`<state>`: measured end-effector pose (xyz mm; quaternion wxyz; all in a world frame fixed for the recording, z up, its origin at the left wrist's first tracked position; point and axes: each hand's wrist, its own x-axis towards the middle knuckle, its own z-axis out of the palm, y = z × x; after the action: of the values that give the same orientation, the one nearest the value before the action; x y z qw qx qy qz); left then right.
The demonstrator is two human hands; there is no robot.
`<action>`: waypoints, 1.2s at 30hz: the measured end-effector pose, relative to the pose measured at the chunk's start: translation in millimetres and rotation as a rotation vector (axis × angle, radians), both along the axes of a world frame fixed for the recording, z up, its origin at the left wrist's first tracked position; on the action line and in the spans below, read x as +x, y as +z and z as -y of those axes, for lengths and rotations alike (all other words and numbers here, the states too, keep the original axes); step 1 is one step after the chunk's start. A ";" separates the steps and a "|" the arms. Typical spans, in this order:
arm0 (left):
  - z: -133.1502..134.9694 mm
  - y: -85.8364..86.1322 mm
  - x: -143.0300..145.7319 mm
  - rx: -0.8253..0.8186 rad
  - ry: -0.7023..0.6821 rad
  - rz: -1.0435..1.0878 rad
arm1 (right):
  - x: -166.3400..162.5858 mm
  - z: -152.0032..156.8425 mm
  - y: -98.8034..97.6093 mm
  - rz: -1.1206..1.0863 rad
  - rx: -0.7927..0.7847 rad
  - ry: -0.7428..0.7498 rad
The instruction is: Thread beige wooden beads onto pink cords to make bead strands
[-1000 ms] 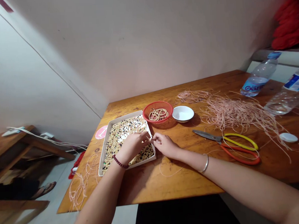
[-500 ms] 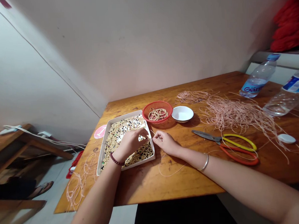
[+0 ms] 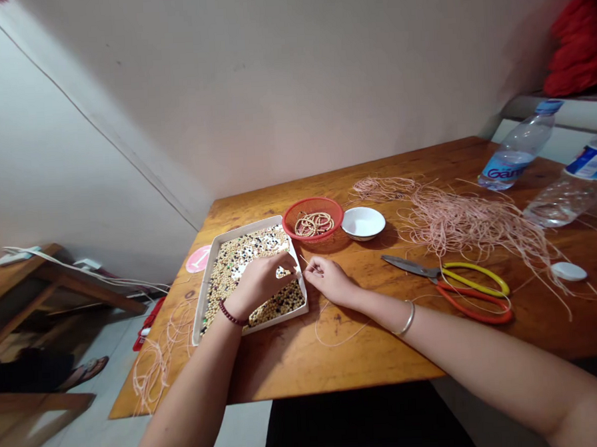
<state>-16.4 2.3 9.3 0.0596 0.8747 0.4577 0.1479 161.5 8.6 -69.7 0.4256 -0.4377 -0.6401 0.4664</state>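
Note:
My left hand point(image 3: 262, 283), with a dark red bead bracelet at the wrist, is over the white tray point(image 3: 205, 295) of small beads point(image 3: 270, 313). Its thumb and forefinger are curled together near the tray's right rim; whatever lies between the tips is too small to make out. Just right of the tray, my right hand point(image 3: 330, 282) pinches a thin pale cord point(image 3: 329, 342). A short end of the cord pokes up from the fingertips, and the rest loops on the table below. The two hands' fingertips are close together.
Behind my hands stand a red basket point(image 3: 291, 218) with beaded loops and a white bowl point(image 3: 363, 222). Scissors point(image 3: 449, 285), a heap of pink cord point(image 3: 473, 221), a white cap point(image 3: 568, 271) and two bottles point(image 3: 508, 162) are to the right. More cord point(image 3: 153, 374) lies at the left edge.
The view has shifted slightly. The cord's short end now stands more upright above my right fingertips. Both hands stay in nearly the same place.

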 end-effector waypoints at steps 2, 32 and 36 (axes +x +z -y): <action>0.8 1.3 1.2 0.007 0.000 -0.011 | 0.4 0.4 0.6 0.009 -0.003 -0.002; 12.0 0.7 9.3 0.240 0.003 -0.165 | 4.3 -3.5 3.0 -0.166 -0.128 0.090; 12.2 1.8 9.3 0.237 -0.014 -0.157 | 4.2 -2.4 5.5 -0.139 -0.114 0.061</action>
<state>-7.1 -9.9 11.1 -0.0792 0.8877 0.4340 0.1315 165.7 10.9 -64.2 0.4290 -0.4079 -0.5946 0.5441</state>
